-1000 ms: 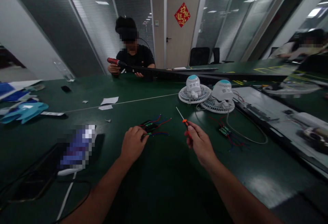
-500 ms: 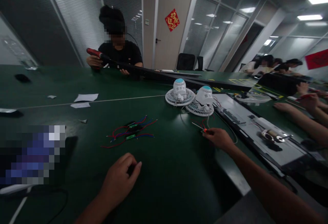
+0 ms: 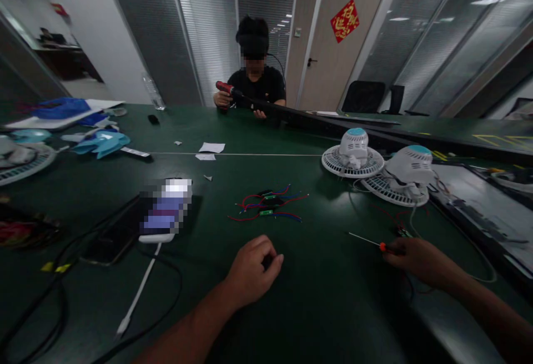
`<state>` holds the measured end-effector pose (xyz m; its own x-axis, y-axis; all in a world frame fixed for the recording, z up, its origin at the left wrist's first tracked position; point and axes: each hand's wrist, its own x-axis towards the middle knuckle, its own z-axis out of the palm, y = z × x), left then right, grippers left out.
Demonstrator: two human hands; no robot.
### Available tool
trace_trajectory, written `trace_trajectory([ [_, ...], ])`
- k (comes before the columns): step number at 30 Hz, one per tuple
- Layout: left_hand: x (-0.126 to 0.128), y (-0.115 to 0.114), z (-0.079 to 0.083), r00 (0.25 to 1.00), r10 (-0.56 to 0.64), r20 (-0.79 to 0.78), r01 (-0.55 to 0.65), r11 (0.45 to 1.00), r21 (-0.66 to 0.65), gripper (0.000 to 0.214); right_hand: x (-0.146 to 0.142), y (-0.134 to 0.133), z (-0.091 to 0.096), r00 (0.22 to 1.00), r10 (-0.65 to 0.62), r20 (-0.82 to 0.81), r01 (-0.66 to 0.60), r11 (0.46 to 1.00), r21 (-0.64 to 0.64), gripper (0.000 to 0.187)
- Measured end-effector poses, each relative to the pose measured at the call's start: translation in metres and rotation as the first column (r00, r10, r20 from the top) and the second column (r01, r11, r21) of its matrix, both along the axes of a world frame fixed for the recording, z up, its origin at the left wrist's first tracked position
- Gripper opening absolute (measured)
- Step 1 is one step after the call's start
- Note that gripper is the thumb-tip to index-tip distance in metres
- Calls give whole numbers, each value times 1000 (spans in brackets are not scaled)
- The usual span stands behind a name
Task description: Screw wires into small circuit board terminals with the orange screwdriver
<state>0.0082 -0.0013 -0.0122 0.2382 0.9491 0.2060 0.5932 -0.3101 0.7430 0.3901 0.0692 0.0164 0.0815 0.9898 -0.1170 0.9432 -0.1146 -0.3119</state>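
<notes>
My right hand [image 3: 418, 260] is wrapped round the handle of a screwdriver [image 3: 366, 239], with an orange collar showing and its thin metal shaft pointing left. Just beyond those fingers lies a small green circuit board [image 3: 403, 232] with thin red wires. My left hand [image 3: 257, 269] rests on the table, loosely curled, with nothing seen in it. Several small green circuit boards [image 3: 266, 212] with red and blue wires lie beyond it. Two white fan heads with blue caps, one at the left [image 3: 353, 153] and one at the right [image 3: 410, 172], sit face down farther off.
A phone [image 3: 166, 208] with a white cable [image 3: 139, 292] and black cords lies on the left. Blue fan parts [image 3: 102, 142] and paper scraps [image 3: 212, 147] lie farther back. Across the green table, a person [image 3: 256, 84] holds a red power tool [image 3: 225, 87] at a long black frame [image 3: 308, 117].
My view has turned left, so the table's things appear farther right. My right hand has come nearer with the screwdriver. My left hand keeps its loose curl.
</notes>
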Motion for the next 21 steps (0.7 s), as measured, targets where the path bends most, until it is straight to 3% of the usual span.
trace_trajectory([
  [2,-1,0,0,996,17,92,-16,1000,-15,21,-19,1,3,989,60,-136,-76,990,-117,17],
  [5,-2,1,2,970,62,234,-53,998,-46,25,-65,-5,12,932,73,-355,-134,979,-152,15],
  [7,0,2,3,925,119,361,-69,986,-150,29,-105,-14,17,860,37,-508,-142,975,-170,19],
  [11,9,2,8,770,241,591,86,878,-471,46,-189,-36,17,668,-40,-743,-144,973,-182,27],
  [14,14,3,7,752,263,604,158,819,-552,51,-231,-45,11,528,-97,-844,-177,959,-221,23],
  [18,13,7,5,681,314,661,91,860,-502,46,-244,-46,4,378,-143,-915,-190,955,-228,22],
  [21,7,9,8,693,316,648,24,888,-459,41,-231,-43,-1,317,-143,-938,-165,965,-203,29],
])
